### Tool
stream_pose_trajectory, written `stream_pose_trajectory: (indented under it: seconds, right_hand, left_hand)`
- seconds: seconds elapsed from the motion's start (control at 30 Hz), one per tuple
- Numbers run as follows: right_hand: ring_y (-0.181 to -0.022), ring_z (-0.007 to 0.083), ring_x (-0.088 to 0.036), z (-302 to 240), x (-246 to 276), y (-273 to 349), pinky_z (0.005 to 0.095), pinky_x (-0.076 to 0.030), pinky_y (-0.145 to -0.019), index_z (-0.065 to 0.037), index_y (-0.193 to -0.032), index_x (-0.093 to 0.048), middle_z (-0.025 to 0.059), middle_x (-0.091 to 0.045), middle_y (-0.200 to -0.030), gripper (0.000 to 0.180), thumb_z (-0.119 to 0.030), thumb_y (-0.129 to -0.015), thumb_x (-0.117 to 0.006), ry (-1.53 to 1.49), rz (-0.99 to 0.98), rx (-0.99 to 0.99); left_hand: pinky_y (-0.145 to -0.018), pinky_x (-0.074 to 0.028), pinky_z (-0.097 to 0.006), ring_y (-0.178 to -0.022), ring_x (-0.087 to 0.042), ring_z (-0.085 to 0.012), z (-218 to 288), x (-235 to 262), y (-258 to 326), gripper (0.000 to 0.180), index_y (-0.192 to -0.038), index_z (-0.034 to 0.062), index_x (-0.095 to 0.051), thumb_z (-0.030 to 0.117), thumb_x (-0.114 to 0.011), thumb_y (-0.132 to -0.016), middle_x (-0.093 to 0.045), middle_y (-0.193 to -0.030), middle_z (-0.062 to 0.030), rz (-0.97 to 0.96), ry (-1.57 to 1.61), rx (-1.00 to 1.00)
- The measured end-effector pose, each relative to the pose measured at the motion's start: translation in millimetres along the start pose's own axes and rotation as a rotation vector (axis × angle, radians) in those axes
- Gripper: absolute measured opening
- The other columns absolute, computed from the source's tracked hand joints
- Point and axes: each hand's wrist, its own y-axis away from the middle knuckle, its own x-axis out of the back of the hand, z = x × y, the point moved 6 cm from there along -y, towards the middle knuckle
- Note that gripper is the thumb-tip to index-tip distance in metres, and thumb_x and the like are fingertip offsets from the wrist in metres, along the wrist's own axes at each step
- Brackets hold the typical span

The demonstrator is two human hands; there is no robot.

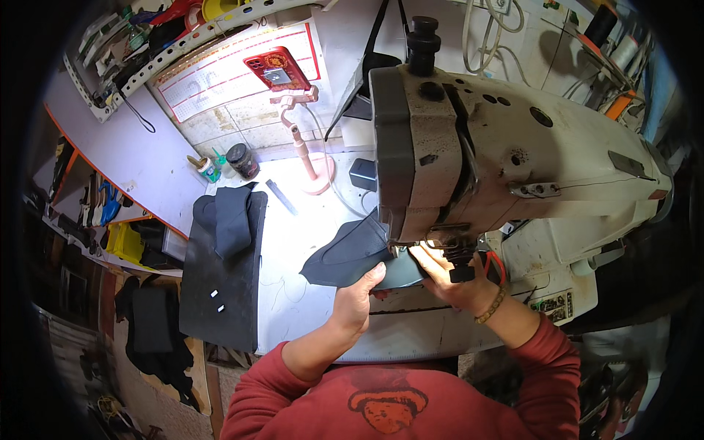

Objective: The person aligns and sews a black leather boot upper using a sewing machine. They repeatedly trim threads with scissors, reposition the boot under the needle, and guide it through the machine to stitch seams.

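A dark grey-blue fabric piece (341,254) with a curved seam lies under the head of an industrial sewing machine (469,147). Its near edge shows a lighter teal side. My left hand (356,299) grips that near edge, thumb on top and fingers tucked beneath. To the right of the needle area, my right hand (449,284) holds the piece's right end, its fingers reaching in close to the presser foot. Part of that hand is hidden by the machine's parts. Red-handled scissors (496,268) show just beyond my right wrist.
A black board (220,301) on the left bears folded dark pieces (233,220) and two small white bits. Behind stand a pink phone stand (314,172) with a red phone (277,69), a dark jar (242,160) and small bottles. A metal bobbin tray (554,306) sits at right.
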Motion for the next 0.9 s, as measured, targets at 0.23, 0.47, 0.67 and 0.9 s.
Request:
stream_pose_trajectory:
  seconds: [0.23,0.47,0.67,0.9]
  right_hand:
    - [-0.081,0.0278,-0.052,-5,4,-6,0.0386,-0.047,-0.074,-0.013,-0.085,-0.07,0.0028,-0.059,-0.082,0.023,-0.014,-0.064,-0.077,-0.063,0.019,-0.05]
    - [-0.083,0.0291,-0.051,-12,8,-8,0.0393,-0.046,-0.077,-0.012,-0.084,-0.069,0.0026,-0.06,-0.08,0.022,-0.012,-0.063,-0.077,-0.029,0.028,-0.028]
    - [-0.085,0.0308,-0.049,-12,7,-7,0.0403,-0.046,-0.078,-0.009,-0.083,-0.068,0.0047,-0.058,-0.073,0.02,-0.011,-0.065,-0.076,-0.046,0.046,-0.06]
    - [-0.087,0.0306,-0.049,-11,4,-5,0.0402,-0.046,-0.08,-0.006,-0.086,-0.067,0.0063,-0.06,-0.075,0.02,-0.013,-0.069,-0.075,-0.044,0.002,-0.087]
  left_hand:
    - [-0.066,-0.049,-0.029,-0.085,-0.062,-0.0125,-1,5,-2,0.023,-0.106,0.0067,-0.069,0.023,-0.067,-0.091,-0.067,-0.097,-0.0017,-0.023,-0.061,0.016]
    - [-0.062,-0.049,-0.028,-0.078,-0.064,-0.014,6,2,-3,0.016,-0.101,0.0038,-0.069,0.015,-0.066,-0.09,-0.069,-0.093,-0.0031,-0.025,-0.029,-0.011]
    - [-0.063,-0.049,-0.028,-0.079,-0.064,-0.0138,10,3,-6,0.019,-0.103,0.004,-0.069,0.016,-0.067,-0.089,-0.07,-0.094,-0.0031,-0.038,-0.05,0.023]
    - [-0.062,-0.049,-0.027,-0.078,-0.064,-0.0138,12,2,-7,0.018,-0.101,0.0037,-0.069,0.017,-0.067,-0.088,-0.07,-0.094,-0.0033,-0.046,-0.054,0.028]
